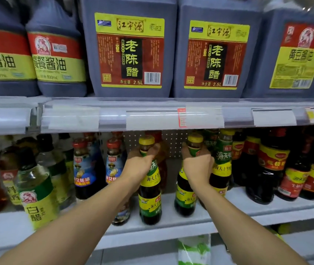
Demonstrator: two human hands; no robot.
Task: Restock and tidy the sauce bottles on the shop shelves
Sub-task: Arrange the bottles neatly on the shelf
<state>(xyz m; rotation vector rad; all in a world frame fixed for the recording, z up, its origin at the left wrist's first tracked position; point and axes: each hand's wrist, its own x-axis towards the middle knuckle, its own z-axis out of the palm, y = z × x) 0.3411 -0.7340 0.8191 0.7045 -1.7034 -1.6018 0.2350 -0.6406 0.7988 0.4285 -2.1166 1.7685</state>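
Observation:
Two dark sauce bottles with yellow caps and green-yellow labels stand on the lower shelf (171, 220). My left hand (140, 162) is closed around the neck of the left bottle (149, 203). My right hand (197, 163) grips the neck of the right bottle (185, 199). Both bottles are upright near the shelf's front edge, with a gap between them. More bottles of the same kind (222, 159) stand just right of my right hand.
Oyster sauce bottles (84, 169) and white vinegar bottles (35, 194) fill the lower shelf to the left, red-labelled dark bottles (267, 169) to the right. Big vinegar jugs (131, 50) and soy sauce jugs (56, 54) sit on the upper shelf. A pegboard back wall (171, 142) shows behind.

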